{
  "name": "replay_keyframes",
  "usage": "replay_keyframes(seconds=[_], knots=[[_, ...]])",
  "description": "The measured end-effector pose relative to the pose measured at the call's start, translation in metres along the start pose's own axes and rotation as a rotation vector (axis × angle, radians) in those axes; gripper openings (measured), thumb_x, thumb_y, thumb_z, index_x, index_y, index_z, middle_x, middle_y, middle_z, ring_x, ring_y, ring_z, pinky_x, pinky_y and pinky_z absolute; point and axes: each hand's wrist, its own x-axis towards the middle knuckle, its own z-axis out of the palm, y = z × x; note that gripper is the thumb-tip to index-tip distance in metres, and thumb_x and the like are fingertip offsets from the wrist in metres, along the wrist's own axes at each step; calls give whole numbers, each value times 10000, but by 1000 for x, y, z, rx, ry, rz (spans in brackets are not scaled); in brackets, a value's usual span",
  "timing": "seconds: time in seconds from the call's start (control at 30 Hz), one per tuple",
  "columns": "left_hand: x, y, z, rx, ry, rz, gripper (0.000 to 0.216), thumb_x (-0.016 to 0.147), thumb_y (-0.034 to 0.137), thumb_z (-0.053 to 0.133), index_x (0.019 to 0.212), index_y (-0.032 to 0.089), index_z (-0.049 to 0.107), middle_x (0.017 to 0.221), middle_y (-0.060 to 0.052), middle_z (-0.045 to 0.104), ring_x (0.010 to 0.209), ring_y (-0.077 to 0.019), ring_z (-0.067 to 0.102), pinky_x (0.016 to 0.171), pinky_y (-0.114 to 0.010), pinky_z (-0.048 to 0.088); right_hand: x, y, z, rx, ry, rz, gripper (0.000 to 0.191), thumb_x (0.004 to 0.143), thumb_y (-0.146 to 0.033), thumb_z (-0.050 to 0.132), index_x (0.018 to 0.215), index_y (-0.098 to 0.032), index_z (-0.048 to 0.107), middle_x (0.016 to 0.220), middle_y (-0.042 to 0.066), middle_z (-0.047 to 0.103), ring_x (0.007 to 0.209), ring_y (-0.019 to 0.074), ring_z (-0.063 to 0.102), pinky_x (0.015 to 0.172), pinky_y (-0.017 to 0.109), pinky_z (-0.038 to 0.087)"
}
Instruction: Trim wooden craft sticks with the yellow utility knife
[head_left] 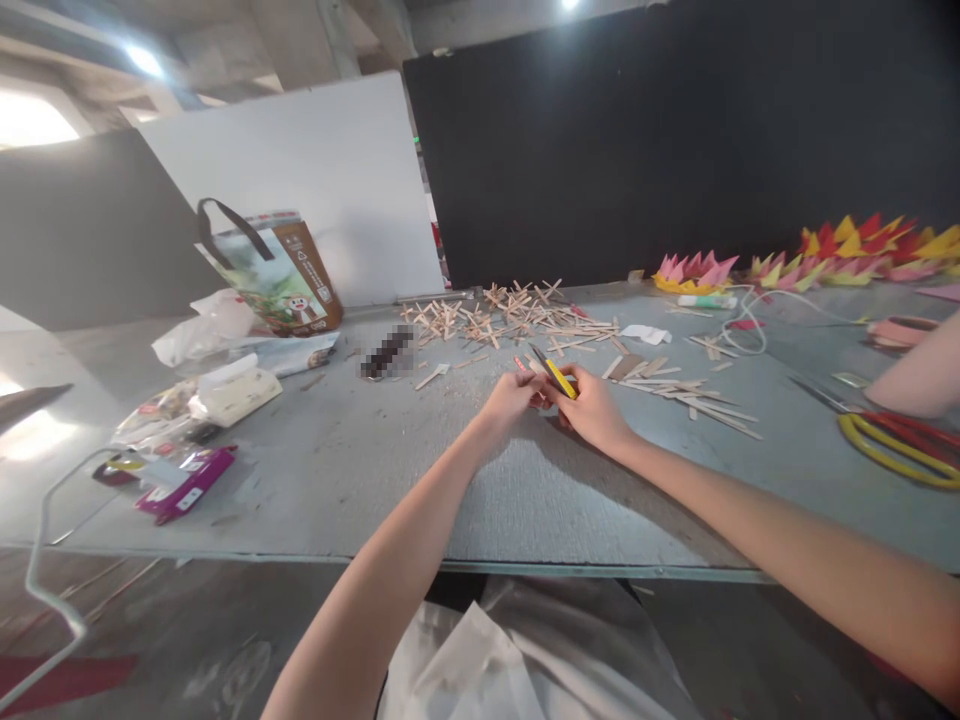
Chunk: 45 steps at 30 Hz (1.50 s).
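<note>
In the head view my right hand [596, 408] is closed around a yellow box cutter [559, 378], whose tip points up and to the left. My left hand [510, 400] meets it, fingertips pinched together. A small reddish piece [520, 363] pokes out at the left fingers; what it is, and what else the fingers hold, is too small to tell. Beyond both hands lies a heap of thin wooden sticks [517, 310], many joined in crosses. Loose flat sticks [697, 395] are scattered right of my right hand.
At left stand a carrier bag [300, 270], plastic wrappings and a purple packet [187, 487]. Yellow-handled scissors [892, 455] lie at right beside another person's arm [919, 370]. Pink paper flowers [697, 270], a glue tube [705, 301] and a white cord [750, 320] are at the back right.
</note>
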Motion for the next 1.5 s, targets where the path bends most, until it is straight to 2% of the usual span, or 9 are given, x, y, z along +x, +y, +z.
replay_keyframes(seconds=[0.1,0.23,0.33,0.43,0.67,0.8,0.97,1.33,1.5], knots=[[2,-2,-6,88,94,-8,298,1037,388,479,938,158,642,769,-52,709,577,-130,669,623,-247,529,1,0,0,-43,1,-13,316,967,-546,591,1020,-235,598,623,-32,674,399,161,566,439,264,409],[7,-7,-37,265,221,7,242,1046,307,405,954,190,596,639,21,604,444,-102,540,533,-219,438,5,5,-2,-133,31,-36,278,984,-497,556,1014,-226,611,761,21,729,537,190,631,553,293,450],[9,-10,-60,410,245,31,166,955,192,514,837,174,630,593,17,573,511,-121,525,578,-229,422,8,10,-3,-212,75,-41,294,951,-492,596,1044,-214,603,812,56,723,717,248,673,656,323,460],[8,-11,-71,520,215,61,166,887,122,542,869,154,704,660,-20,657,628,-148,586,661,-246,443,7,14,-3,-252,65,-33,368,916,-425,631,1203,-217,533,772,19,688,691,248,656,650,324,449],[4,-9,-69,723,155,73,214,915,239,607,791,138,749,657,-50,698,655,-177,608,693,-276,452,2,8,0,-277,-51,-55,360,1013,-360,471,1341,-214,494,635,-26,650,519,208,634,580,305,451],[2,-8,-68,799,133,104,252,953,177,523,942,139,771,861,-90,766,802,-203,654,755,-278,469,-2,1,0,-327,-52,-97,401,1062,-410,413,1411,-246,522,679,-1,701,519,202,648,558,291,440],[0,-7,-67,853,94,133,242,964,196,537,1017,145,768,843,-79,761,764,-200,651,736,-276,470,-6,0,2,-444,-71,-138,433,1033,-349,479,1447,-268,578,621,4,678,461,195,583,513,286,365],[-1,-11,-65,909,30,211,261,1024,263,511,1057,179,756,964,-95,782,909,-230,695,826,-295,481,-3,5,7,-554,-89,-153,433,1019,-277,481,1399,-278,689,937,67,821,622,210,698,594,293,448],[0,-15,-64,904,49,206,255,1021,266,524,1070,169,755,957,-101,783,902,-235,704,822,-293,483,-3,5,8,-551,-95,-148,447,1021,-278,463,1407,-266,688,936,70,825,631,217,711,610,303,474]])
